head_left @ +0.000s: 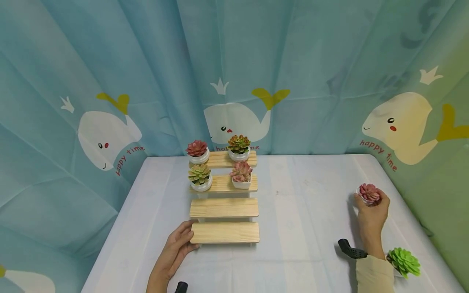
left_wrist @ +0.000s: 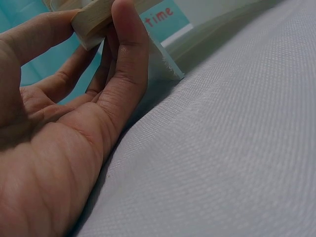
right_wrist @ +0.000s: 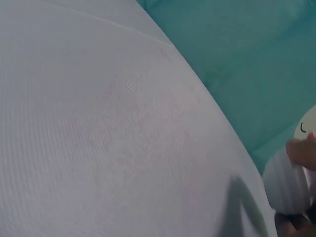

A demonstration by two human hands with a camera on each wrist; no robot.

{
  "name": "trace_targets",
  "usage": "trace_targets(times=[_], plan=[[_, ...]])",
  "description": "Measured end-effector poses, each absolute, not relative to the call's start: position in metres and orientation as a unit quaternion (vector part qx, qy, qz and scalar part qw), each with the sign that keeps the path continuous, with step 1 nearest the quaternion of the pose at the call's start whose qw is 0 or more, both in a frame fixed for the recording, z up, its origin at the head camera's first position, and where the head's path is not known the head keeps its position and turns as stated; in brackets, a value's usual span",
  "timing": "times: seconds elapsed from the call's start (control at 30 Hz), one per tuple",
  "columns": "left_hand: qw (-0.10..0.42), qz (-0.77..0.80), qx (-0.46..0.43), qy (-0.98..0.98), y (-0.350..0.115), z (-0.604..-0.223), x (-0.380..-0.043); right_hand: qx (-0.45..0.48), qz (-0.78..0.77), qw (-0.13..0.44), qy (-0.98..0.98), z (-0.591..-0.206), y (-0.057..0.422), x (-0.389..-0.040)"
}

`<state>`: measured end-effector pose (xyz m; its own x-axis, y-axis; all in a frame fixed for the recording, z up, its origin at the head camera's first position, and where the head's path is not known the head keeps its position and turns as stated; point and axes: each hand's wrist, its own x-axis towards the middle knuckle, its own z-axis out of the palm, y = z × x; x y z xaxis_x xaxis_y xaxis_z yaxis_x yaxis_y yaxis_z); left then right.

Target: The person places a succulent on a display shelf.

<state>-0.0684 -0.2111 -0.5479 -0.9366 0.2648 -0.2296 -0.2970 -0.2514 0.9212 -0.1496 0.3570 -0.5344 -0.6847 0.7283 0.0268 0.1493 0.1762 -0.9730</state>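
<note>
A stepped wooden plant stand (head_left: pixel 225 232) stands left of centre on the table. My left hand (head_left: pixel 176 247) grips the left end of its lowest board; in the left wrist view, the thumb and fingers pinch the corner of that wooden board (left_wrist: pixel 92 22). On the right, my right hand (head_left: pixel 374 215) holds a small potted succulent (head_left: pixel 369 193) with dark pink leaves. Its white ribbed pot (right_wrist: pixel 286 183) shows between the fingertips at the edge of the right wrist view, with a shadow on the cloth beside it.
The two upper boards carry a red succulent (head_left: pixel 197 149), a green-red one (head_left: pixel 239 145), a yellow-green one (head_left: pixel 199 175) and a pink one (head_left: pixel 241 172). A bright green succulent (head_left: pixel 404 261) stands beside the right forearm. Behind the white-covered table (head_left: pixel 300 228) hangs a blue whale-print curtain (head_left: pixel 311 61).
</note>
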Motion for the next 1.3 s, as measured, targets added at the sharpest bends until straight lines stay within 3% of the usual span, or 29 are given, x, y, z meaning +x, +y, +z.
trace_targets(times=[0.2, 0.57, 1.07, 1.3], plan=[[0.177, 0.791, -0.010, 0.585, -0.211, -0.549, -0.069, -0.220, 0.558, 0.186, -0.778, -0.525, 0.347, -0.154], [0.173, 0.786, -0.020, 0.594, -0.211, -0.547, -0.069, 0.024, 0.601, 0.099, -0.793, -0.506, 0.316, -0.147], [0.175, 0.783, -0.018, 0.596, -0.210, -0.546, -0.069, 0.191, 0.605, 0.059, -0.771, -0.469, 0.253, -0.136], [0.176, 0.783, -0.021, 0.596, -0.210, -0.546, -0.069, 0.231, 0.599, 0.011, -0.766, -0.464, 0.224, -0.129]])
